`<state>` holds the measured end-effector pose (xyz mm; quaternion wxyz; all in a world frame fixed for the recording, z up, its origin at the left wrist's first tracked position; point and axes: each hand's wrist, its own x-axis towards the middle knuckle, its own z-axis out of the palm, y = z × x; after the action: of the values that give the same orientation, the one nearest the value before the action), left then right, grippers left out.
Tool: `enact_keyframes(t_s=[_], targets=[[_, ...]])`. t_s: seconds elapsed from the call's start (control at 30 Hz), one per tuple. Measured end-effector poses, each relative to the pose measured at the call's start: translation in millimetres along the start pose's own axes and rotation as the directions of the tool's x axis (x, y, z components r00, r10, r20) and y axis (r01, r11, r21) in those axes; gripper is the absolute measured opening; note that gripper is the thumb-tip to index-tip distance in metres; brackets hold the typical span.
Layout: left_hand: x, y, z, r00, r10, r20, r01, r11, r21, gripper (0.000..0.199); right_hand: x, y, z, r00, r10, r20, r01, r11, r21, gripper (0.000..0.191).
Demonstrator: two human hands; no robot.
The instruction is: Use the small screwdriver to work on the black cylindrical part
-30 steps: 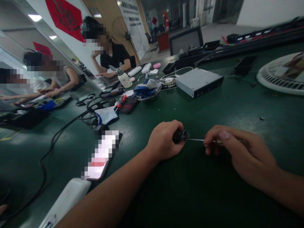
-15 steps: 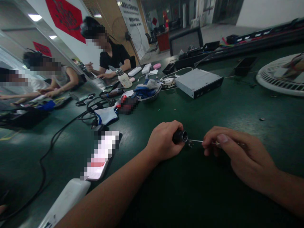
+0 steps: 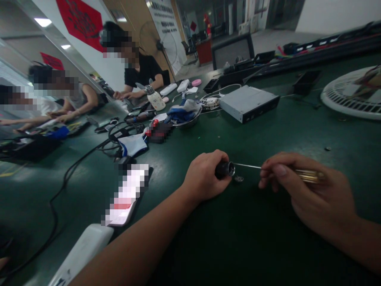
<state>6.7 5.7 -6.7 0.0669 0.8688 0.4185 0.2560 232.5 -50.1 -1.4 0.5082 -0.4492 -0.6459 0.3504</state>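
Observation:
My left hand [image 3: 206,174] is closed around a short black cylinder [image 3: 225,169], whose open, hollow end with a metallic rim faces right. In my right hand [image 3: 306,186] is a screwdriver [image 3: 308,175] with a shiny amber handle, its thin metal shaft pointing left. The shaft's tip is near the upper rim of the cylinder; whether they touch I cannot tell. Just below the cylinder's mouth, a small dark metal part [image 3: 239,179] lies on the green table [image 3: 268,135].
A phone [image 3: 127,194] and a white case [image 3: 81,252] lie to the left. Beyond are black cables [image 3: 67,174], a bowl with blue cloth [image 3: 184,113] and a grey metal box [image 3: 250,102]. A white fan grille [image 3: 351,93] is at right. Several people sit across the table.
My right hand has moved right and slightly up, drawing the screwdriver shaft away from the cylinder's mouth. More of its handle shows. The small metal part now lies flatter below the cylinder.

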Motion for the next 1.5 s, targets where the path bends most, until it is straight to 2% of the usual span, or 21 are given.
enact_keyframes(t_s=[0.13, 0.27, 0.37, 0.43, 0.57, 0.7, 0.97, 1.2, 1.33, 1.5], targets=[[0, 1, -0.5, 1.0, -0.013, 0.0, 0.013, 1.0, -0.029, 0.026, -2, -3, 1, 0.999, 0.038, -0.007, -0.037, 0.995, 0.094, 0.022], [0, 2, -0.9, 1.0, 0.01, 0.019, -0.01, 1.0, -0.026, 0.033, 0, -3, 1, 0.998, 0.032, -0.058, -0.033, 0.999, -0.032, 0.018], [0, 3, -1.1, 0.999, 0.033, 0.018, -0.032, 0.999, -0.039, 0.037, 5, 3, 2, 0.998, 0.064, 0.007, -0.06, 0.971, -0.231, 0.014], [0, 4, -0.8, 0.999, 0.05, 0.014, -0.049, 0.998, -0.047, 0.037, 8, 7, 3, 0.989, 0.111, 0.096, -0.074, 0.941, -0.329, 0.014], [0, 4, -0.2, 0.997, 0.073, 0.015, -0.073, 0.996, -0.049, 0.035, 10, 9, 6, 0.967, 0.115, 0.227, -0.005, 0.901, -0.435, 0.018], [1, 6, 0.0, 0.996, 0.083, 0.017, -0.082, 0.996, -0.042, 0.039, 8, 8, 6, 0.961, 0.087, 0.264, 0.054, 0.873, -0.484, 0.019], [1, 4, 1.0, 0.994, 0.11, 0.01, -0.109, 0.992, -0.055, 0.038, 11, 12, 6, 0.948, 0.162, 0.276, -0.044, 0.92, -0.39, 0.017], [0, 1, 2.7, 0.991, 0.136, -0.003, -0.136, 0.989, -0.051, 0.039, 8, 12, 4, 0.974, 0.141, 0.177, -0.094, 0.963, -0.252, 0.015], [1, 1, 1.5, 0.988, 0.154, 0.015, -0.153, 0.986, -0.059, 0.039, 8, 14, 4, 0.988, 0.11, 0.109, -0.089, 0.979, -0.185, 0.019], [2, 0, 0.7, 0.978, 0.207, 0.037, -0.204, 0.977, -0.067, 0.037, 6, 12, 6, 0.996, 0.025, 0.083, -0.011, 0.987, -0.163, 0.02]])
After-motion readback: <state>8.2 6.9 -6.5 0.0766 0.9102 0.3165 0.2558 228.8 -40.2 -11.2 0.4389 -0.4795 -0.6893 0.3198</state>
